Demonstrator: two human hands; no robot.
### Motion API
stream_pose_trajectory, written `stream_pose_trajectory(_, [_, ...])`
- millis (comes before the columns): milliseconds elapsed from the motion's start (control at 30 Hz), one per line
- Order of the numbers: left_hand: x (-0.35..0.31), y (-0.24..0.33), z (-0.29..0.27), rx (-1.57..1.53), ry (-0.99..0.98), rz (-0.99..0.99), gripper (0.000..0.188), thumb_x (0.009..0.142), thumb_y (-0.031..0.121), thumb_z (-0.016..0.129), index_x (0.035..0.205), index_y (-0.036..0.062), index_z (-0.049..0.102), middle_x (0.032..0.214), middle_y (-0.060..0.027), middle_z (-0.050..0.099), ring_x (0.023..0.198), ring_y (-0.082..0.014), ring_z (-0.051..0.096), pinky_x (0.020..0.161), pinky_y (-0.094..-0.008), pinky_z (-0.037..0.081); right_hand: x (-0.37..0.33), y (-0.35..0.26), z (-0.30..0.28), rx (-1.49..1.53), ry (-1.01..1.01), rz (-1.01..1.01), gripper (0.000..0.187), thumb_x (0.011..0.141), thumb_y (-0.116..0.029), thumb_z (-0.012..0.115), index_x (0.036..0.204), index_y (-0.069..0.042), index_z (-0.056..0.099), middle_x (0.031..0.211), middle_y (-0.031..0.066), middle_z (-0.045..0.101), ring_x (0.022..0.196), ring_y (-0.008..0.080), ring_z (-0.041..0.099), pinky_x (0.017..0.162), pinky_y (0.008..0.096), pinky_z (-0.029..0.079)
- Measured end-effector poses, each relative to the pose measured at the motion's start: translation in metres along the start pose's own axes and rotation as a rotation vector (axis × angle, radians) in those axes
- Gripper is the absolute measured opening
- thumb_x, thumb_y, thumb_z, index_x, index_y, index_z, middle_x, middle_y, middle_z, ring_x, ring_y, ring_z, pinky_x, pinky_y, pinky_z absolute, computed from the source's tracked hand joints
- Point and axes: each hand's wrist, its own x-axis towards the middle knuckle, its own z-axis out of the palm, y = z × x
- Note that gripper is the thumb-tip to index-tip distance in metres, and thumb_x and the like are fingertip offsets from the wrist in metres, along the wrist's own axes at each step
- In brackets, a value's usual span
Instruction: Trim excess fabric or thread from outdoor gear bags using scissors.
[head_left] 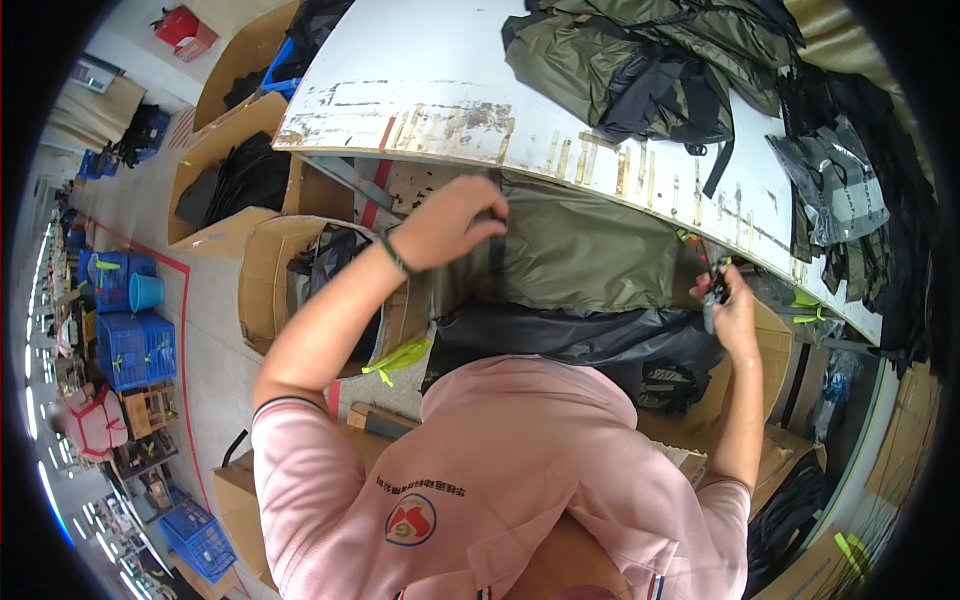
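A shiny olive-green fabric piece (590, 245) with black edging hangs from the table's near edge across my lap, over black fabric (580, 335). My left hand (455, 225) is raised above its left end, beside a black band (497, 255). The fingers are curled toward the thumb; whatever they pinch, if anything, is too small to make out. At the fabric's right end, my right hand (735, 300) is closed around small scissors (714, 288), their blades toward the table edge. Small red and green bits (690, 238) show beside the blades.
The white worn table (420, 75) bears olive and black bags (650, 80) and a clear plastic bag (835, 185) at right. Open cartons (270, 265) of dark fabric stand at left. Blue crates (135, 350) and another person (95, 420) are farther left.
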Motion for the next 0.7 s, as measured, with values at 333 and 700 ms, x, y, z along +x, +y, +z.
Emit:
stream_pose_trajectory(333, [-0.001,0.052,0.071,-0.022,-0.026,0.205,0.015,0.074,0.008,0.072,0.086,0.009,0.062,0.092,-0.0059,0.059,0.091,-0.0281,0.055,0.081,-0.0387,0.043,-0.041,0.064,0.031,-0.103,0.037,0.006,0.039,0.068,0.017,0.058,0.102,-0.003,0.057,0.089,0.0052,0.063,0.086,0.0151,0.062,0.079,0.0276,0.049])
stream_pose_trajectory(700, [0.074,0.082,0.185,-0.119,-0.135,0.31,0.027,0.076,0.017,0.07,0.1,0.0083,0.061,0.108,-0.0085,0.056,0.102,-0.0325,0.052,0.089,-0.043,0.04,-0.041,0.074,0.052,0.068,0.012,0.051,0.038,0.067,0.019,0.054,0.099,-0.002,0.056,0.088,0.0016,0.059,0.085,0.0109,0.056,0.079,0.0249,0.046])
